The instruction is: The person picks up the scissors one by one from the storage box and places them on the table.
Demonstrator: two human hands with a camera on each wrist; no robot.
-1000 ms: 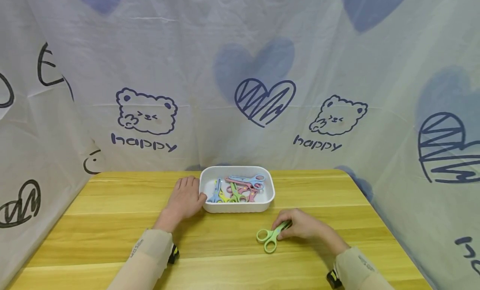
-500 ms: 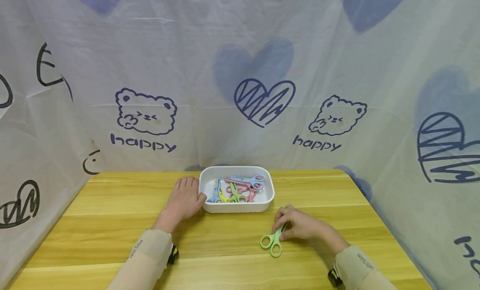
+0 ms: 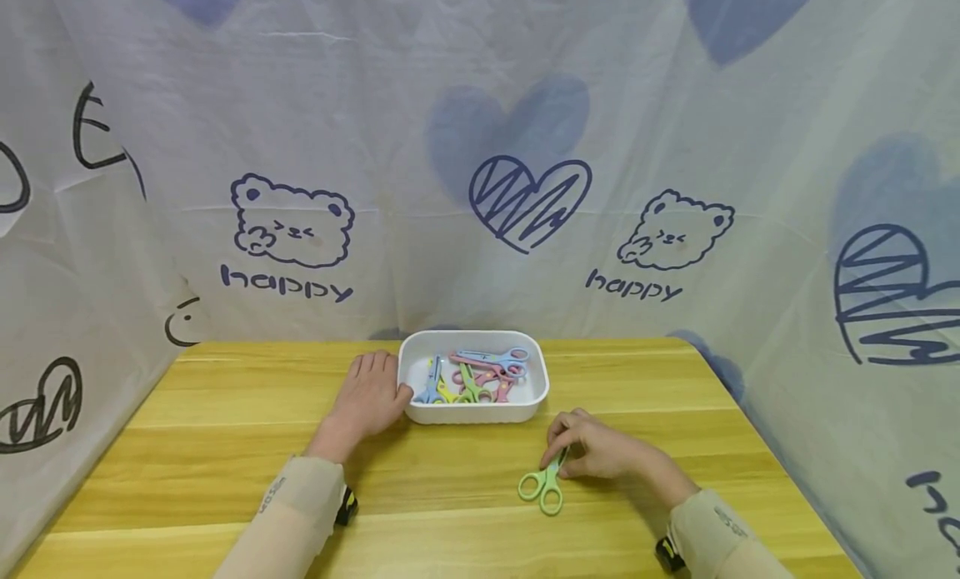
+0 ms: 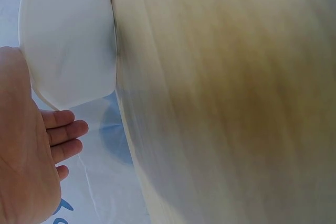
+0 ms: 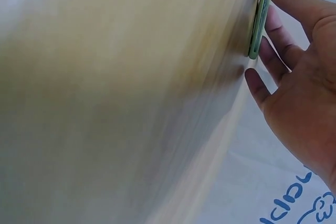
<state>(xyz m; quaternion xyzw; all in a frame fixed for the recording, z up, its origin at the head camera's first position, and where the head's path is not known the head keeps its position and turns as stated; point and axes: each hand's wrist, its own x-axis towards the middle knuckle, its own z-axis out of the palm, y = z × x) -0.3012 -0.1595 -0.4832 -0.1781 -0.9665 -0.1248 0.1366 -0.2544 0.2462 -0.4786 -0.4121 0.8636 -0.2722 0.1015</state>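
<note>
Green scissors [image 3: 550,484] lie at the front right of the white tray [image 3: 472,414], their two ring handles toward the person. My right hand [image 3: 596,450] pinches them at the blade end between thumb and fingers; part of the blades is hidden. In the right wrist view the scissors [image 5: 257,30] are seen edge-on beside the right hand [image 5: 304,72]. At the tray's left end rests my left hand [image 3: 369,396], its thumb on the near left corner. The left wrist view shows the left hand [image 4: 29,145] with relaxed fingers against the tray [image 4: 71,35].
Inside the tray lie several scissors: blue ones [image 3: 432,383], yellow, green and pink ones, with a blue pair [image 3: 495,358] on top. The wooden table [image 3: 247,404] meets a patterned cloth [image 3: 412,229] behind it.
The green scissors have turned, their handles swinging slightly right and toward the person. My right hand has shifted its fingers on them; the left hand has stayed at the tray.
</note>
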